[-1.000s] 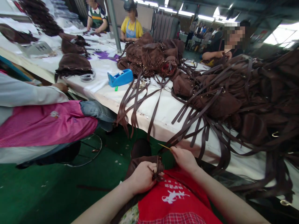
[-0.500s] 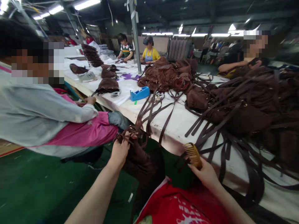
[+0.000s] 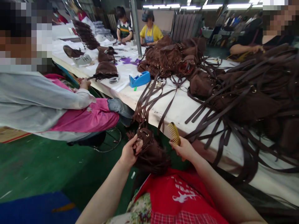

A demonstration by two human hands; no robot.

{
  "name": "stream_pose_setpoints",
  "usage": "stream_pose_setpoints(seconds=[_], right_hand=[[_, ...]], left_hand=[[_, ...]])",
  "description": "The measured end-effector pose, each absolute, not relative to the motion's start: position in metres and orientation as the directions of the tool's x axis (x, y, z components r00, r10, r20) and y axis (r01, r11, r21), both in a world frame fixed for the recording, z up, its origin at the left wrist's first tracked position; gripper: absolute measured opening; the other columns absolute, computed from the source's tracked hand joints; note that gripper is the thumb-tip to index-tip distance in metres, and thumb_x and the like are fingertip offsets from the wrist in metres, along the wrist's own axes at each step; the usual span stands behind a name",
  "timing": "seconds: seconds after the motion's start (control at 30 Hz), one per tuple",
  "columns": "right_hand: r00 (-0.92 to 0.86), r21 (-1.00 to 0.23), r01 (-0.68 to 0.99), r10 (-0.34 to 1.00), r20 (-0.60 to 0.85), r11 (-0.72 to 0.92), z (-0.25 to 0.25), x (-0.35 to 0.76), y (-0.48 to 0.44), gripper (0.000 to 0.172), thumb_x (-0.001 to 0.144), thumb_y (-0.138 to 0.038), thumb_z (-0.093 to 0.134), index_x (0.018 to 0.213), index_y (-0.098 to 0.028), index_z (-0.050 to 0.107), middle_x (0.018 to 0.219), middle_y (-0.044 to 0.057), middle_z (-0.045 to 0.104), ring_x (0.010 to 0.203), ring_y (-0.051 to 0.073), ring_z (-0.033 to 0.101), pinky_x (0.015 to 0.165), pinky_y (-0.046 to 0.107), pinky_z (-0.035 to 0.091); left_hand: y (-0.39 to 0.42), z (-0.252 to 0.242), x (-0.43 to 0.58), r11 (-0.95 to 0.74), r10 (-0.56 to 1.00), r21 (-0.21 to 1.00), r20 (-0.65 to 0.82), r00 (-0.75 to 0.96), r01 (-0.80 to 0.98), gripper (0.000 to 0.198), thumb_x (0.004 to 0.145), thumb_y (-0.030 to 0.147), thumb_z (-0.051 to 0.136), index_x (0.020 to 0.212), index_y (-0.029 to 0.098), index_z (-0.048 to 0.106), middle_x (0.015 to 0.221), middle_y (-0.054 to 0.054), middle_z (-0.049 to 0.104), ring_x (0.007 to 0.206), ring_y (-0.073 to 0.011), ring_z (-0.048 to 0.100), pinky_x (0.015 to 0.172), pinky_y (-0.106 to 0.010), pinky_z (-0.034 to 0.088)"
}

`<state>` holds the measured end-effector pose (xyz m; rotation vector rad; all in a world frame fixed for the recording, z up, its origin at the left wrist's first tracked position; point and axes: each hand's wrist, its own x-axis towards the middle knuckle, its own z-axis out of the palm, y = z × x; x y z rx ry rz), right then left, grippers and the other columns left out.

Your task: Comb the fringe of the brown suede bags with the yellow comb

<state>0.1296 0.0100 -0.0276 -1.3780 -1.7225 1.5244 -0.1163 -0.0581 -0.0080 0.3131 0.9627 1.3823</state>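
Note:
A dark brown fringed bag [image 3: 153,152] with metal eyelets lies over my lap, its straps running up to the table edge. My left hand [image 3: 130,151] grips the bag's upper left side, fingers curled into it. To the right of the bag, my right hand [image 3: 184,148] is closed around a yellowish-brown comb [image 3: 174,133], teeth pointing up and to the left. The comb is apart from the bag.
On the white table [image 3: 173,109] are a big heap of brown bags [image 3: 247,102] with long straps, a blue tape dispenser [image 3: 140,79] and a smaller brown bag [image 3: 106,70]. A person in a pink apron [image 3: 91,116] sits at the left; others work across the table.
My left hand has shifted right with the bag, whose eyelets and fringe now show. My right hand has brought the comb left, nearer the bag. The view has tilted down.

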Motion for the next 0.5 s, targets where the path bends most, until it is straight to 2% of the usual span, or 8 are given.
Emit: stream_pose_setpoints(seconds=[0.1,0.23,0.3,0.37,0.43,0.5], right_hand=[[-0.47,-0.897,0.4,0.798,-0.377,-0.189,-0.06,0.126,0.009,0.032,0.079,-0.044,0.058,0.097,-0.018,0.052,0.058,-0.006,0.054,0.034,0.007,0.042,0.031,0.019,0.032],[-0.537,-0.876,0.425,0.716,-0.446,-0.227,-0.087,0.111,0.013,0.033,0.081,-0.039,0.057,0.104,-0.016,0.056,0.047,-0.01,0.043,0.035,0.007,0.039,0.032,0.017,0.028],[-0.547,-0.868,0.443,0.699,-0.461,-0.225,-0.095,0.098,0.018,0.034,0.081,-0.036,0.058,0.108,-0.015,0.056,0.05,-0.009,0.046,0.036,0.007,0.039,0.034,0.018,0.029],[-0.558,-0.859,0.476,0.689,-0.463,-0.191,-0.102,0.085,0.023,0.034,0.081,-0.034,0.06,0.109,-0.015,0.057,0.059,-0.005,0.055,0.041,0.008,0.044,0.039,0.02,0.035],[-0.573,-0.842,0.531,0.693,-0.437,-0.092,-0.105,0.076,0.025,0.032,0.08,-0.035,0.062,0.104,-0.015,0.061,0.073,0.001,0.064,0.054,0.011,0.054,0.051,0.024,0.044],[-0.59,-0.797,0.603,0.694,-0.412,0.039,-0.104,0.072,0.025,0.03,0.079,-0.039,0.064,0.096,-0.014,0.064,0.083,0.005,0.068,0.069,0.016,0.06,0.064,0.027,0.046]], left_hand=[[-0.079,-0.062,-0.123,0.312,0.861,0.513,-0.508,0.01,-0.799,0.051,0.085,0.032,0.053,0.046,0.018,0.023,0.035,0.007,0.026,0.028,-0.0017,0.017,0.028,-0.014,0.015],[-0.101,-0.091,-0.141,0.247,0.866,0.366,-0.5,0.034,-0.897,0.049,0.085,0.025,0.052,0.048,0.019,0.021,0.039,0.007,0.026,0.029,-0.0017,0.02,0.028,-0.013,0.017],[-0.105,-0.09,-0.146,0.261,0.885,0.346,-0.458,0.08,-0.901,0.048,0.085,0.024,0.051,0.048,0.018,0.022,0.041,0.006,0.029,0.03,-0.0018,0.022,0.028,-0.013,0.019],[-0.105,-0.087,-0.147,0.296,0.899,0.36,-0.417,0.131,-0.885,0.047,0.085,0.025,0.052,0.048,0.018,0.022,0.041,0.006,0.03,0.03,-0.0019,0.023,0.03,-0.013,0.021],[-0.102,-0.085,-0.145,0.331,0.906,0.4,-0.387,0.17,-0.855,0.047,0.084,0.027,0.052,0.047,0.017,0.024,0.04,0.005,0.031,0.03,-0.0019,0.024,0.031,-0.014,0.022],[-0.099,-0.083,-0.143,0.36,0.909,0.448,-0.367,0.199,-0.818,0.048,0.084,0.029,0.053,0.046,0.017,0.026,0.039,0.004,0.033,0.031,-0.0022,0.026,0.033,-0.014,0.023]])
